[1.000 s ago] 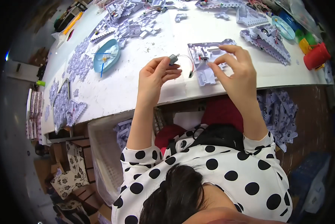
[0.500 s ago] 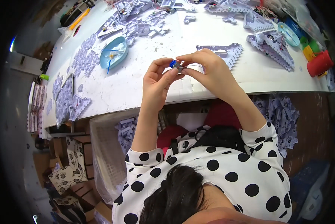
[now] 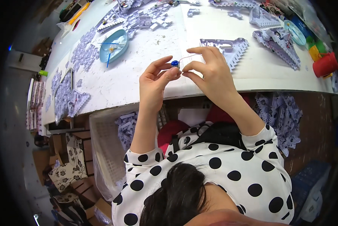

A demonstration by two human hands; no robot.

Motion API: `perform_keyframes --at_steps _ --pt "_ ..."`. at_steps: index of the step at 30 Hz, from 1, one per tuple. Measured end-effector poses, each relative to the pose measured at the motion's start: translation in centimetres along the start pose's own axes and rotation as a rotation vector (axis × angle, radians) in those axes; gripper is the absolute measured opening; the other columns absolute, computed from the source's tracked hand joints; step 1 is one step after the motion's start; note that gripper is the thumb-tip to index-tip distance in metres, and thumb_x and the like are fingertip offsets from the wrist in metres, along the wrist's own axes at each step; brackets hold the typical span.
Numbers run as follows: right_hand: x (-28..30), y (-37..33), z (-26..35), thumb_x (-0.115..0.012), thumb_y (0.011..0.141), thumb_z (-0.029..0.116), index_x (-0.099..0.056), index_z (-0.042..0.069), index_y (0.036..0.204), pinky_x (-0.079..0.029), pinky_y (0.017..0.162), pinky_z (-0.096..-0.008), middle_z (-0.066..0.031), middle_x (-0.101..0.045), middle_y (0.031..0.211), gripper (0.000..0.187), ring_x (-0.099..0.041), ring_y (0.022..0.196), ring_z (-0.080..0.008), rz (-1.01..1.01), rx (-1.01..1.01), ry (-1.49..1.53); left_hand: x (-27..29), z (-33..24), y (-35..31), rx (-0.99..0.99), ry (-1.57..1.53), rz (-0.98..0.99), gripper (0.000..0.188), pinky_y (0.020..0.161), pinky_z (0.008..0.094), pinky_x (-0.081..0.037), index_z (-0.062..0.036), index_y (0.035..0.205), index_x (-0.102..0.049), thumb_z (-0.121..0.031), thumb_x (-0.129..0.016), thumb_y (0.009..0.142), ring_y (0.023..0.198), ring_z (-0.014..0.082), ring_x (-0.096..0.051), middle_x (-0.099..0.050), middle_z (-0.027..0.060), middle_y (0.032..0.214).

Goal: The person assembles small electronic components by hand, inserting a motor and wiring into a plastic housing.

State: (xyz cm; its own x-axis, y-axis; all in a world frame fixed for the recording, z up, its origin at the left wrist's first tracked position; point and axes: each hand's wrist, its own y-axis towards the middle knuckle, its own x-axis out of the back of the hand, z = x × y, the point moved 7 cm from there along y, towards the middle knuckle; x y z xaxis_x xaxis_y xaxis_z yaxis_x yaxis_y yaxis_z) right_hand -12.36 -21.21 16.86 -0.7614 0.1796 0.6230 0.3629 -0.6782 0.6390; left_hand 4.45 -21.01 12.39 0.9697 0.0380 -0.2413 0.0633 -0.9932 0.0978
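My left hand [image 3: 154, 83] pinches a small motor [image 3: 175, 64] with a blue end between thumb and fingers, above the table's front edge. A thin reddish wire [image 3: 189, 57] arcs from the motor to my right hand [image 3: 212, 71]. The right thumb and one fingertip nearly meet beside the motor's lower edge, and another finger is raised over the wire. Whatever lies between those tips is too small to make out. Just beyond my right hand lies a pale lilac plastic housing [image 3: 238, 52] with a toothed edge.
A light-blue dish [image 3: 114, 56] with blue sticks stands left on the white table [image 3: 150, 49]. Pale parts [image 3: 86, 52] heap beyond it. Toothed assemblies [image 3: 278, 43], another blue dish [image 3: 295, 33] and a red cup [image 3: 325, 64] are at right. A plastic-lined crate [image 3: 105, 150] sits below.
My right hand's fingers have spread and its raised finger has lifted off the motor. The motor has turned, showing more blue, and the wire now arcs upward. My left hand has shifted slightly left.
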Motion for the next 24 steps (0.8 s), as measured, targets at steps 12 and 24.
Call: perform_keyframes --at_steps 12,24 --pt "1.6 -0.1 -1.2 -0.075 0.078 0.008 -0.07 0.008 0.101 -0.037 0.108 -0.0492 -0.0084 -0.062 0.125 0.023 -0.05 0.126 -0.0322 -0.083 0.042 -0.211 0.4 0.1 -0.7 0.041 0.25 -0.062 0.031 0.082 0.0274 -0.055 0.0054 0.117 -0.068 -0.011 -0.074 0.091 0.088 0.0153 -0.068 -0.073 0.0116 0.1" --pt "-0.9 -0.3 -0.7 -0.078 0.078 0.014 -0.077 0.008 0.106 -0.046 0.094 -0.041 -0.0093 -0.07 0.092 0.028 -0.062 0.103 -0.0256 0.143 -0.038 0.276 0.4 0.9 -0.8 0.138 0.126 0.077 0.022 0.073 0.0258 -0.053 0.0048 0.103 -0.072 -0.012 -0.077 0.089 0.077 0.0126 -0.067 -0.075 0.0109 0.091"
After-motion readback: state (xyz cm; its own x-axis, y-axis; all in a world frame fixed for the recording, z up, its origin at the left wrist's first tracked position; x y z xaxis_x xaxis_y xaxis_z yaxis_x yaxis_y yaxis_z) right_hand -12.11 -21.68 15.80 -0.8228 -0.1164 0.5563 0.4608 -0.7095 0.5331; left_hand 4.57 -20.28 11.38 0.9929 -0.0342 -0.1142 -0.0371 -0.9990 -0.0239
